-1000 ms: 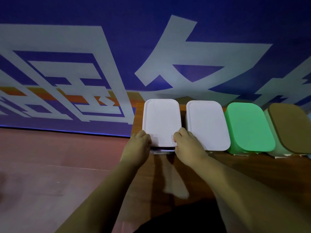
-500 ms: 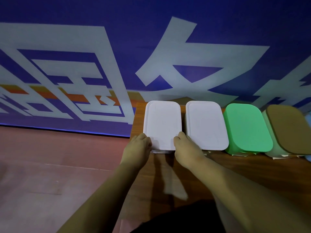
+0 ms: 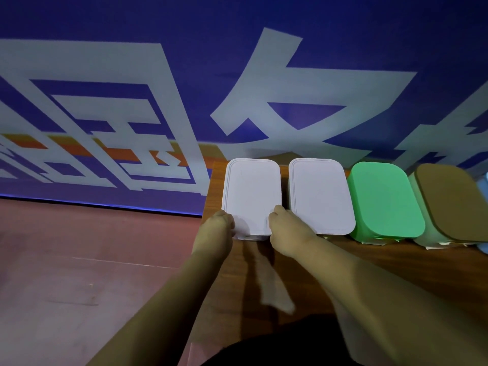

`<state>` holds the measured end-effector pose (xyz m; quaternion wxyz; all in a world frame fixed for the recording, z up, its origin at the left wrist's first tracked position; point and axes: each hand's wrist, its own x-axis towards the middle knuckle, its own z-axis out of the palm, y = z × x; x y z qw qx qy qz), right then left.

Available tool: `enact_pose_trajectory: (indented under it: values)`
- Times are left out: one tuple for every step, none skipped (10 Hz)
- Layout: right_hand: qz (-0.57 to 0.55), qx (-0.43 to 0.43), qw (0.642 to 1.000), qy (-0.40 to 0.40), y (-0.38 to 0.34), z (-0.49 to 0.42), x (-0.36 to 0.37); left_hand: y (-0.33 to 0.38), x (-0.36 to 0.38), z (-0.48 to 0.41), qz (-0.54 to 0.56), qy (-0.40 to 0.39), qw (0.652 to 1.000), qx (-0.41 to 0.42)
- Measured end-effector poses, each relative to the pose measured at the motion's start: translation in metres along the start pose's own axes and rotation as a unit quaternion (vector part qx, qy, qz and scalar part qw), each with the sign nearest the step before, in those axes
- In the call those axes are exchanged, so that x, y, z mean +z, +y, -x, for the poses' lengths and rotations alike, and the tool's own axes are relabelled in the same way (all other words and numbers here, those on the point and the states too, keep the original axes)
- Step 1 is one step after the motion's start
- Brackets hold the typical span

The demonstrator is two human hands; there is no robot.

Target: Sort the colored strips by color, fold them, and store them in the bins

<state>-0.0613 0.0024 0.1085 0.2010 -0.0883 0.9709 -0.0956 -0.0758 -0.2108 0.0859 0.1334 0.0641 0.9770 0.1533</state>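
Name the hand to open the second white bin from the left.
Right, probably. The right hand sits at the gap beside the second white bin; the left hand is at the outer corner of the first white bin.

Left hand (image 3: 216,228), right hand (image 3: 287,231): fingers curl out of my sight at near edge of leftmost white bin (image 3: 250,191); I can't tell grip. Lids hide all bin contents. Blue bin (image 3: 484,233) cut by right edge, brown-lidded bin (image 3: 454,202) partly. Pale smear (image 3: 274,294) on worktop (image 3: 396,265) too blurred to identify.

Left hand (image 3: 215,231), right hand (image 3: 287,231) grip leftmost white bin (image 3: 252,191) (both at near edge)
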Motion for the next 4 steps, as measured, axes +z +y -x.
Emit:
enact_pose_trajectory:
  values:
    - [0.028, -0.034, 0.998, -0.045, 0.009, -0.006, -0.019, 0.009, -0.011, -0.01, -0.038, -0.052, 0.998, -0.01]
    - [-0.004, -0.041, 0.996, -0.075, 0.02, -0.004, -0.048, 0.02, -0.029, -0.015, -0.065, -0.12, 0.99, -0.02]
    - [-0.02, -0.032, 0.999, -0.025, 0.036, -0.003, -0.086, 0.047, -0.059, -0.026, -0.047, -0.133, 0.99, -0.01]
    - [-0.067, -0.01, 0.996, 0.052, 0.055, 0.004, -0.131, 0.088, -0.106, -0.031, 0.046, -0.16, 0.985, 0.047]
